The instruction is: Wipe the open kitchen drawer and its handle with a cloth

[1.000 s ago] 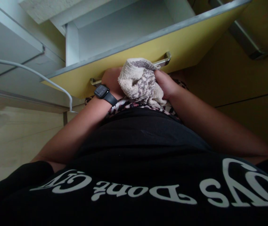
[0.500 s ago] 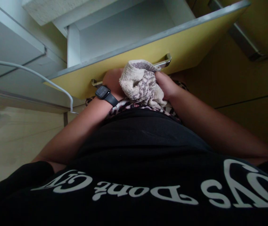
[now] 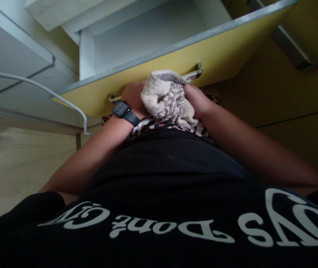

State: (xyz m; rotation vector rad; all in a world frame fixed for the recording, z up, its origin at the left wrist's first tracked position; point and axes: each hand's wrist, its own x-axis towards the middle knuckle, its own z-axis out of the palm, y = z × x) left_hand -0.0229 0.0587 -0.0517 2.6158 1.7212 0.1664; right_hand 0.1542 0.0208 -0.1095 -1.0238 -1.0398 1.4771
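A crumpled beige and grey-brown towel (image 3: 166, 98) is bunched up in front of the drawer, close to my waist. On its right side my right hand (image 3: 196, 99) is closed on it, the thumb side pressed against the fabric and the other fingers out of sight. My left hand (image 3: 133, 93) meets the towel from the left; its fingers disappear behind the cloth, so their grip is hidden. Behind both hands runs the drawer's metal handle (image 3: 194, 74), partly covered by the towel. A black smartwatch (image 3: 121, 109) is on my left wrist.
The yellow-fronted drawer (image 3: 226, 52) stands pulled out, its pale inside showing. A white cable (image 3: 49, 89) curves down at the left beside grey cabinet fronts (image 3: 13, 48). Another long metal handle (image 3: 290, 44) is at the upper right. Tiled floor (image 3: 21, 178) lies lower left.
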